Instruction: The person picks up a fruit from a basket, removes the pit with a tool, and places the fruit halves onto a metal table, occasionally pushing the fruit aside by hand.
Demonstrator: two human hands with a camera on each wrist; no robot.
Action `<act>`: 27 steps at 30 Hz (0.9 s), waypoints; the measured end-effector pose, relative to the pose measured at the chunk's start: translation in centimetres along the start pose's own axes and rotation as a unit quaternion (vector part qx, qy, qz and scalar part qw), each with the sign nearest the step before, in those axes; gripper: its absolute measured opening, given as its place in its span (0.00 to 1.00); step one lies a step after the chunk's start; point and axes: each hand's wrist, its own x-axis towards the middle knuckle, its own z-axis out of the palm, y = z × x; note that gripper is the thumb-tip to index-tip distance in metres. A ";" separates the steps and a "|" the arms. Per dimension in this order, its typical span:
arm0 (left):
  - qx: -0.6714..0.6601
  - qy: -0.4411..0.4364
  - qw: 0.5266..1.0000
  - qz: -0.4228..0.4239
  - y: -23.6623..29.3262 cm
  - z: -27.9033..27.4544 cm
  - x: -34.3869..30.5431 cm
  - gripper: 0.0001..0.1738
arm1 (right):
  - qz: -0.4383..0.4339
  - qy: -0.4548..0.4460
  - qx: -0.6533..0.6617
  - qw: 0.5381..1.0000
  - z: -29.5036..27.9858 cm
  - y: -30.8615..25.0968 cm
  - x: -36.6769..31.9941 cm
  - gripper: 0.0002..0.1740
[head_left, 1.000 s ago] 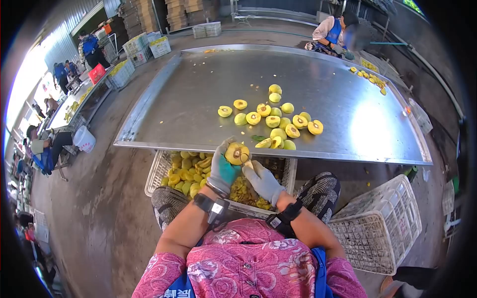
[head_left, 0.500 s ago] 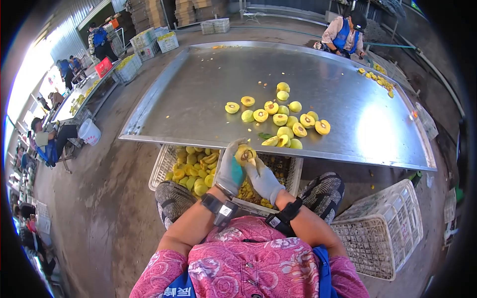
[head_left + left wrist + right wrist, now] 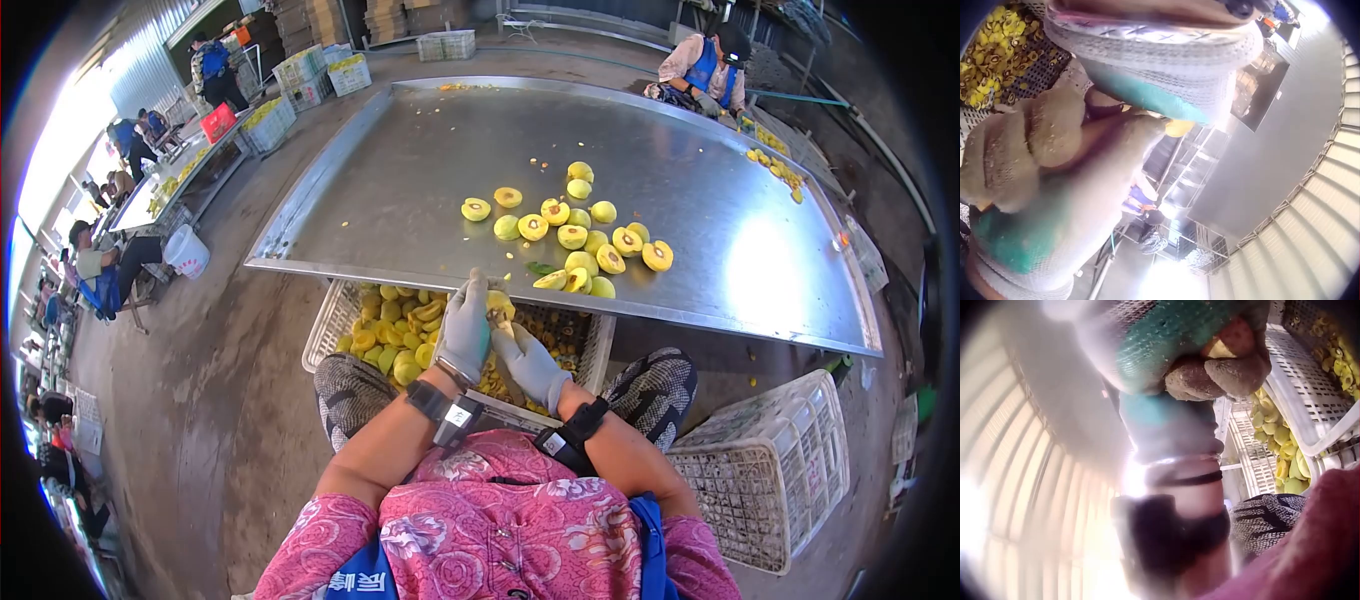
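I see the left hand [image 3: 465, 330] gripping fruit [image 3: 499, 304], up-frame of the right hand [image 3: 533, 370], its fingers round a pale tool [image 3: 506, 327].

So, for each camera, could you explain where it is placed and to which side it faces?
Head: on the head, facing forward and down over the metal table; left hand, right hand, pink top and patterned knees show.
Left wrist: looks across both hands towards the ribbed roof; left hand at the top, right hand at the left.
Right wrist: looks past the right hand, at the top, to the left arm; a knee shows too.
Shared: both wrist views show both gloves, roof and the crate of yellow pieces.
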 end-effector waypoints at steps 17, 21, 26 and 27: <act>0.605 -0.001 0.773 0.191 2.0 -2.7 -1.6 0.21 | 0.142 -0.116 0.365 0.913 3.1 -2.3 -0.9 0.24; 0.358 0.002 0.934 -0.005 8.6 -1.5 -5.0 0.26 | 0.141 -0.229 0.249 0.931 1.1 0.5 1.1 0.23; 0.353 0.022 0.935 0.007 8.5 -3.3 -4.7 0.39 | 0.268 0.035 0.222 0.937 6.7 -6.1 -1.9 0.27; 0.350 0.051 0.935 0.022 6.8 -3.8 -3.6 0.39 | 0.187 -0.204 0.255 0.927 3.5 -3.5 -1.0 0.27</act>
